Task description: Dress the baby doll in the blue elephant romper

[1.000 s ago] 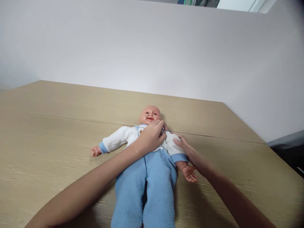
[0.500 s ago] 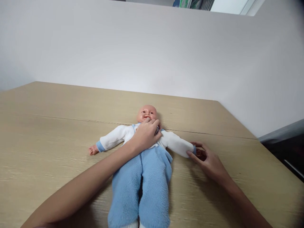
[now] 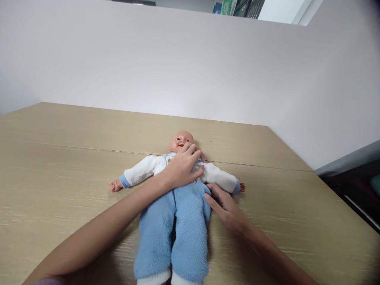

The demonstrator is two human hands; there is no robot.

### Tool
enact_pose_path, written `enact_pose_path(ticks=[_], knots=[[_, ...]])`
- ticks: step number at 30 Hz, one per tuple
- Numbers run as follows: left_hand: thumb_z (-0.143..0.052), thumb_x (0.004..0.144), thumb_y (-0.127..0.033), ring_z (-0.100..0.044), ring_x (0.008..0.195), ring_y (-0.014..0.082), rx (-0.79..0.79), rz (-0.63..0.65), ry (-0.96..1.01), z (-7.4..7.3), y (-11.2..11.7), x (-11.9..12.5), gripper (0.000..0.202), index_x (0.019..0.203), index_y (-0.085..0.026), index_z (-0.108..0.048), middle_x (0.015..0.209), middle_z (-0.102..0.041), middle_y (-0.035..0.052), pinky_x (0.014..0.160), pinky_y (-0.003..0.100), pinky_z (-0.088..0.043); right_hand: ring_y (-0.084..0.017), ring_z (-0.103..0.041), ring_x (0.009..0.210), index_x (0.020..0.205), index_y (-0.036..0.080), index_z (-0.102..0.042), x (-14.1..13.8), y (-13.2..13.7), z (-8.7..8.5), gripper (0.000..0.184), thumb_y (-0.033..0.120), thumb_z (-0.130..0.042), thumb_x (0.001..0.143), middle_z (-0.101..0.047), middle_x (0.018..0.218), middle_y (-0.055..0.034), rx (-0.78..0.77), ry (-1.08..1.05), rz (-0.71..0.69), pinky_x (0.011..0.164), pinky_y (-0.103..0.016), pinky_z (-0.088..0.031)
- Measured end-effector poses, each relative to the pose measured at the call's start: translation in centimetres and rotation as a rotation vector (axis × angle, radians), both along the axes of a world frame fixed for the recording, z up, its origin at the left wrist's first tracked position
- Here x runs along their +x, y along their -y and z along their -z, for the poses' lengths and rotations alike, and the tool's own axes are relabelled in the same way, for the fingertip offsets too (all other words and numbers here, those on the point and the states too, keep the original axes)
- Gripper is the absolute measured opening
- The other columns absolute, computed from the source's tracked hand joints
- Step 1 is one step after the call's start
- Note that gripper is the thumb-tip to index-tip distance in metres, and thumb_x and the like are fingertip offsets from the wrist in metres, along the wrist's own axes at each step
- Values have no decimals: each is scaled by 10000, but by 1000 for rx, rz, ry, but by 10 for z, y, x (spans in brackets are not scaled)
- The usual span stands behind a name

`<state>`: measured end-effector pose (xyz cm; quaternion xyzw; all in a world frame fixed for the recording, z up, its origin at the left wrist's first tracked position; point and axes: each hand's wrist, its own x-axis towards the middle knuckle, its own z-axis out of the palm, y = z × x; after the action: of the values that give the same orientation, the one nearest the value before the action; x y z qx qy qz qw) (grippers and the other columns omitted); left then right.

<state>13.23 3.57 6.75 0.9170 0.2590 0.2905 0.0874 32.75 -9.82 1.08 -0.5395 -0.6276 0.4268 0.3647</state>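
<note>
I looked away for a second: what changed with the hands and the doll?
The right hand drew the sleeve of the doll out sideways, let it go, then moved in to touch the doll's side at the waist. The left hand stayed on the chest under the chin; the doll stayed on its back on the table.

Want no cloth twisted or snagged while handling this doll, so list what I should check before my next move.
1. Doll flat on its back on the table: ok.
2. Left hand on the chest, under the chin: ok.
3. Left fingers closed on cloth: cannot tell.
4. Right hand open, against the doll's hip: ok.
5. Sleeves spread out sideways: ok.
6. Feet: cannot tell, cut off at the picture's lower edge.
</note>
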Motion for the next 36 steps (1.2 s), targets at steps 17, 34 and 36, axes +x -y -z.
enact_pose_path(ticks=[17,34,36], knots=[[-619,1029,-434,-613,901,227,-333,179,-82,10,0,7,270,898,-197,-623,850,-653,13,960,418,-407,-204,-552,917,1123,279,-579,11,-25,20,318,537,-716,996,-577,1007,0,47,-202,124,822,-330,-456],[-615,1035,-419,-595,821,201,-360,225,-25,13,-22,-3,236,932,-207,-588,851,-638,0,851,357,-406,-365,-586,1265,1261,239,-594,80,-28,9,337,413,-701,993,-636,1323,-151,635,685,238,1091,-557,-438],[-641,1023,-402,-608,868,215,-348,224,-22,11,-21,-4,199,996,-208,-610,915,-662,16,842,353,-417,-377,-597,1286,1352,226,-578,96,-31,16,481,437,-745,953,-639,1368,-170,558,666,172,1094,-567,-465]])
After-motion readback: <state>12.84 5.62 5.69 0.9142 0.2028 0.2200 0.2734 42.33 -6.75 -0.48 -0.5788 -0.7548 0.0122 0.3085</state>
